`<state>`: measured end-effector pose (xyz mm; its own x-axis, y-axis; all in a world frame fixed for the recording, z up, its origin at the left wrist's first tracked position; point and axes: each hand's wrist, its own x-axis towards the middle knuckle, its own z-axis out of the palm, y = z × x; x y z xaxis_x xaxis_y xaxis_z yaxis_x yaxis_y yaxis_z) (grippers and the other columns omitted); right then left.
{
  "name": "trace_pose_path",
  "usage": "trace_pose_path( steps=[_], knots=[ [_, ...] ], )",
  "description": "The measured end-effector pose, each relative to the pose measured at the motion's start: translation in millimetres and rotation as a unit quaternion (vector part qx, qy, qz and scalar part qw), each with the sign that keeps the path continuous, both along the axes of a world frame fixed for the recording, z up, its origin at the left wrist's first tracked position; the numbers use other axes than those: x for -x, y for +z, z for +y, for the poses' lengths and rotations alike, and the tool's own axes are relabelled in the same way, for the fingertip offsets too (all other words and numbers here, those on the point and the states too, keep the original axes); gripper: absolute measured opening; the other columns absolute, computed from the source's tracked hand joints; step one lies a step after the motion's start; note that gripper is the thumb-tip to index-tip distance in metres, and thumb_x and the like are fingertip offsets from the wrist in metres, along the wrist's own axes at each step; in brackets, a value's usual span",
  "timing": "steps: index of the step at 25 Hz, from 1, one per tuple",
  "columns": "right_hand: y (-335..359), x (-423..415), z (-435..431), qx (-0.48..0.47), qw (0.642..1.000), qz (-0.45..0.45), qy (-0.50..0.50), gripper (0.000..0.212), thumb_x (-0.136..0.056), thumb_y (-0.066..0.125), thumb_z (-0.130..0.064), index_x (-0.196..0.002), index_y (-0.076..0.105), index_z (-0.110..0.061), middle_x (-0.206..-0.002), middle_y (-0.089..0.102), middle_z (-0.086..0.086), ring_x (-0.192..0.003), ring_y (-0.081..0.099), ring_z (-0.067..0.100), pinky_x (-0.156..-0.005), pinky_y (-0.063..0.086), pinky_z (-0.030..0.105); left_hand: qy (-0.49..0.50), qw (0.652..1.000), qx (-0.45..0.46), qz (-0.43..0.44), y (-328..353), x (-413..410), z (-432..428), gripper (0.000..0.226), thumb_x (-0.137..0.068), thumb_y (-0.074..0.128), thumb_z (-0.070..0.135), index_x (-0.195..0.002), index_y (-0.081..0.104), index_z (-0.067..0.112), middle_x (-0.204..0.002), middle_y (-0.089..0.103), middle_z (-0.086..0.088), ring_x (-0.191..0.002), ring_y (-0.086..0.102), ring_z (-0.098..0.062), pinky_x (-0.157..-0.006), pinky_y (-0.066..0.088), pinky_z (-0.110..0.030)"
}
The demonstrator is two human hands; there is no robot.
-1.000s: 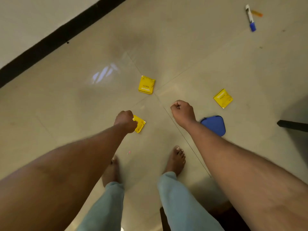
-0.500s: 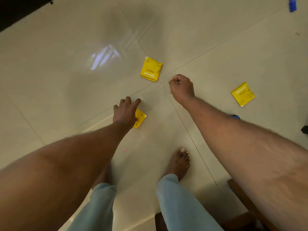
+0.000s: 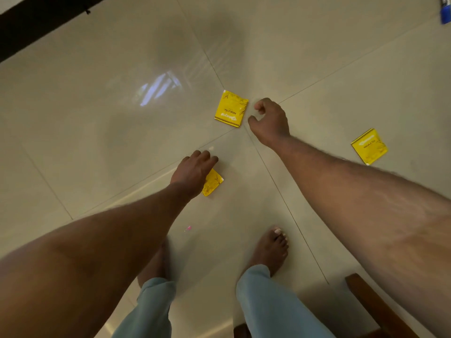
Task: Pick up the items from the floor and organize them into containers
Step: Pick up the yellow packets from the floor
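Note:
Three yellow tea sachets are in view on the glossy tiled floor. One sachet (image 3: pixel 230 109) lies flat where the tile joints meet. My right hand (image 3: pixel 269 123) hovers just to its right, thumb and forefinger spread apart beside its edge, holding nothing. A second sachet (image 3: pixel 369 146) lies further right, beyond my right forearm. My left hand (image 3: pixel 192 174) holds a crumpled third sachet (image 3: pixel 212 182) under its palm, fingers stretched forward; most of that sachet is hidden by the hand.
A blue-capped marker (image 3: pixel 445 11) lies at the top right edge. A black skirting strip (image 3: pixel 36 23) runs along the wall at top left. Dark wooden furniture (image 3: pixel 366 303) stands at bottom right. My bare feet (image 3: pixel 271 250) stand below the hands.
My right hand moved forward to the middle sachet and its fist loosened into a spread thumb and forefinger. The left hand's fingers stretched out while keeping its sachet. The view tipped down and closer.

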<state>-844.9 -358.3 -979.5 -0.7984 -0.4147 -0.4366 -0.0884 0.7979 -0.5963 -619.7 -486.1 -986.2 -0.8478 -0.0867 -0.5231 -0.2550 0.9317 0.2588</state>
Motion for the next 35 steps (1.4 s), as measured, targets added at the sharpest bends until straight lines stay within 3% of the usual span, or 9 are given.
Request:
trace_pose_path(
  steps=[3, 6, 11, 17, 20, 24, 29, 31, 35],
  knots=[
    [-5, 11, -21, -0.011, 0.996, 0.059, 0.065, 0.048, -0.077, 0.075, -0.032, -0.119, 0.059, -0.016, -0.121, 0.059, 0.004, -0.111, 0.058, 0.027, -0.084, 0.049, 0.038, -0.017, 1.0, 0.0, -0.012, -3, -4, 4, 0.061, -0.075, 0.065, -0.002, -0.13, 0.05, 0.019, -0.094, 0.06, -0.004, -0.086, 0.053, -0.03, -0.063, 0.036, -0.035],
    [-7, 13, -49, -0.088, 0.979, 0.092, 0.162, 0.067, -0.076, 0.08, -0.04, -0.132, 0.05, -0.019, -0.129, 0.056, 0.002, -0.118, 0.052, 0.03, -0.088, 0.044, 0.043, 0.019, 0.999, 0.008, -0.026, -4, -11, 8, 0.055, -0.08, 0.063, 0.002, -0.131, 0.049, 0.017, -0.097, 0.057, -0.007, -0.089, 0.052, -0.031, -0.065, 0.038, -0.037],
    [-20, 2, -57, -0.185, 0.95, 0.14, 0.209, 0.069, -0.077, 0.078, -0.022, -0.137, 0.042, -0.02, -0.125, 0.057, 0.004, -0.116, 0.051, 0.031, -0.083, 0.036, 0.043, -0.012, 0.998, 0.063, -0.016, -2, -15, 4, 0.009, -0.079, 0.069, 0.015, -0.086, 0.066, 0.019, -0.106, 0.049, -0.007, -0.094, 0.048, -0.03, -0.066, 0.039, -0.038],
    [-7, -16, -24, -0.129, 0.991, 0.005, 0.026, 0.043, -0.085, 0.063, -0.014, -0.125, 0.054, -0.029, -0.109, 0.068, 0.004, -0.108, 0.061, 0.033, -0.092, 0.037, 0.042, 0.089, 0.995, -0.042, -0.023, -3, -17, 20, 0.069, -0.078, 0.057, -0.007, -0.138, 0.038, 0.019, -0.118, 0.046, -0.011, -0.093, 0.05, -0.032, -0.071, 0.051, -0.046],
    [9, -24, 12, -0.069, 0.994, -0.031, -0.076, 0.031, -0.091, 0.065, -0.028, -0.121, 0.063, -0.028, -0.115, 0.071, 0.003, -0.114, 0.061, 0.032, -0.096, 0.043, 0.04, 0.09, 0.994, -0.019, -0.061, 0, -17, 26, 0.076, -0.079, 0.056, -0.005, -0.146, 0.031, 0.021, -0.11, 0.055, -0.012, -0.097, 0.052, -0.034, -0.075, 0.05, -0.045],
    [13, -32, 59, -0.022, 0.964, -0.12, -0.237, 0.038, -0.094, 0.066, -0.03, -0.126, 0.062, -0.009, -0.129, 0.066, 0.014, -0.121, 0.06, 0.033, -0.096, 0.047, 0.033, 0.09, 0.993, 0.047, -0.058, 1, -20, 33, 0.062, -0.079, 0.06, -0.002, -0.134, 0.041, 0.022, -0.114, 0.048, -0.012, -0.101, 0.048, -0.034, -0.068, 0.045, -0.043],
    [-2, -43, 94, -0.01, 0.936, -0.148, -0.318, 0.036, -0.09, 0.068, -0.029, -0.122, 0.065, -0.014, -0.123, 0.069, 0.009, -0.11, 0.064, 0.029, -0.086, 0.046, 0.026, 0.177, 0.983, 0.034, -0.031, -7, -29, 34, 0.02, -0.081, 0.054, -0.004, -0.094, 0.056, 0.01, -0.11, 0.046, -0.013, -0.094, 0.045, -0.036, -0.067, 0.045, -0.043],
    [-3, -50, 97, -0.001, 0.929, -0.157, -0.336, 0.038, -0.086, 0.072, -0.03, -0.12, 0.065, -0.014, -0.119, 0.07, 0.007, -0.103, 0.064, 0.026, -0.086, 0.048, 0.026, 0.299, 0.954, -0.024, -0.011, -8, -28, 36, 0.022, -0.077, 0.055, -0.004, -0.096, 0.059, 0.006, -0.103, 0.056, -0.017, -0.089, 0.052, -0.04, -0.071, 0.046, -0.042],
    [5, -66, 104, 0.045, 0.933, -0.157, -0.321, 0.041, -0.073, 0.084, -0.033, -0.109, 0.069, -0.021, -0.104, 0.073, 0.0, -0.095, 0.069, 0.023, -0.084, 0.056, 0.032, 0.533, 0.834, -0.133, -0.049, 3, -19, 44, 0.032, -0.079, 0.059, 0.005, -0.11, 0.053, 0.011, -0.087, 0.06, -0.006, -0.081, 0.06, -0.031, -0.07, 0.053, -0.04]
  ],
)
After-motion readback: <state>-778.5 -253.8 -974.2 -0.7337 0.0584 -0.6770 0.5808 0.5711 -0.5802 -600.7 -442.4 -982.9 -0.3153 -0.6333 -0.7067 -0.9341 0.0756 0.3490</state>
